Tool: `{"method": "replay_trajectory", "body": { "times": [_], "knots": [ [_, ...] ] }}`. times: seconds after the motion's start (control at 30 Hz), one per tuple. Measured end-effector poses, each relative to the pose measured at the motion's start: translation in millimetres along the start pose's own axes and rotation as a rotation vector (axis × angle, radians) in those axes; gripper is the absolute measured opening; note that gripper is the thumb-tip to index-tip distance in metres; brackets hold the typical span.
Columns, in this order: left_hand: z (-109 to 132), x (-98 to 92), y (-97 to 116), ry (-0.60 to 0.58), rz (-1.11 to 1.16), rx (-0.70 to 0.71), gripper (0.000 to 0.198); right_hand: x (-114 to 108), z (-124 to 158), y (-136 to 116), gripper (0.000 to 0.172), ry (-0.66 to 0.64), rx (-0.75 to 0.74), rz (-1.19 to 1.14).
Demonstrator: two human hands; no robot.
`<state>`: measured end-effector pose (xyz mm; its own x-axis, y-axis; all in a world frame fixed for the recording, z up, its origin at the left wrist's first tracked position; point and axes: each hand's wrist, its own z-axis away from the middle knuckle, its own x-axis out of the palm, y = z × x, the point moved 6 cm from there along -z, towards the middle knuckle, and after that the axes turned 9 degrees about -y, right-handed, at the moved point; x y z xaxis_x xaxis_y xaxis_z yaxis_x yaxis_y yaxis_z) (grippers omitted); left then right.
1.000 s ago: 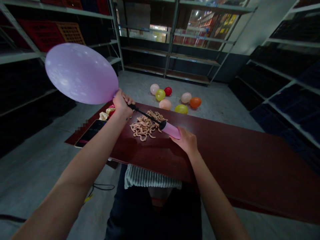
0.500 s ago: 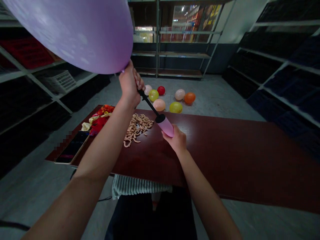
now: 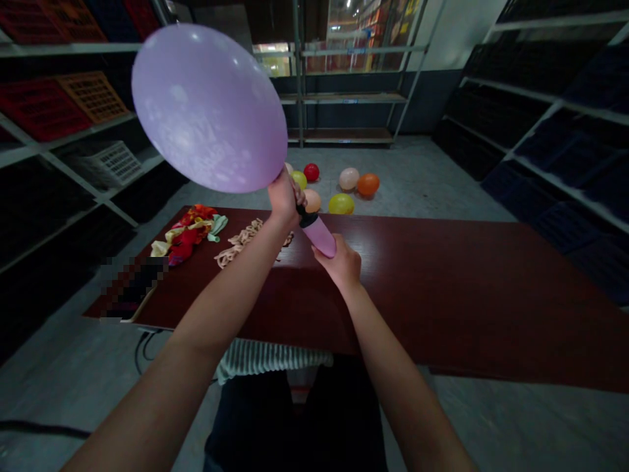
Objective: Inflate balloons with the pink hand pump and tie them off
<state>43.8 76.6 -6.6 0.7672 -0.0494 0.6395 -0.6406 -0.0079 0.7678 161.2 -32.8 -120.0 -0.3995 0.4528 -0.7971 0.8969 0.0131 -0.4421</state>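
Observation:
A big inflated purple balloon (image 3: 209, 111) rises up and left from my left hand (image 3: 285, 195). That hand is closed around the balloon's neck and the black end of a hand pump; the neck itself is hidden by my fingers. My right hand (image 3: 344, 262) grips the pump's pink barrel (image 3: 320, 237) low down, over the table. Hardly any of the black rod shows between the barrel and my left hand. Under my left forearm lies a pile of beige curved balloon pieces (image 3: 240, 241), partly covered by the arm.
Limp coloured balloons (image 3: 189, 231) and a phone, partly pixelated, (image 3: 135, 288) lie at the left of the dark red table (image 3: 442, 288). Inflated balloons, including an orange one (image 3: 368, 185), rest on the floor beyond. Shelves with crates (image 3: 93, 96) line the sides.
My left hand has come down and right towards my right hand, pushing the black rod into the pink barrel. The purple balloon came along and now shows whole. The view shifted slightly.

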Motion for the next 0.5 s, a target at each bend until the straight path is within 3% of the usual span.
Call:
{"method": "replay_trajectory", "body": {
  "times": [0.23, 0.37, 0.5],
  "knots": [
    [10.3, -80.3, 25.7, 0.172, 0.144, 0.021, 0.050, 7.1, 4.8, -25.6, 0.042, -0.104, -0.226, 0.100],
    [9.5, -120.6, 64.0, 0.237, 0.191, 0.055, 0.051, 9.3, 8.6, -32.3, 0.045, -0.105, -0.321, 0.130],
    [5.9, -143.6, 109.8, 0.227, 0.223, 0.117, 0.053, 9.8, 11.2, -34.3, 0.044, -0.115, -0.381, 0.111]
  ]
}}
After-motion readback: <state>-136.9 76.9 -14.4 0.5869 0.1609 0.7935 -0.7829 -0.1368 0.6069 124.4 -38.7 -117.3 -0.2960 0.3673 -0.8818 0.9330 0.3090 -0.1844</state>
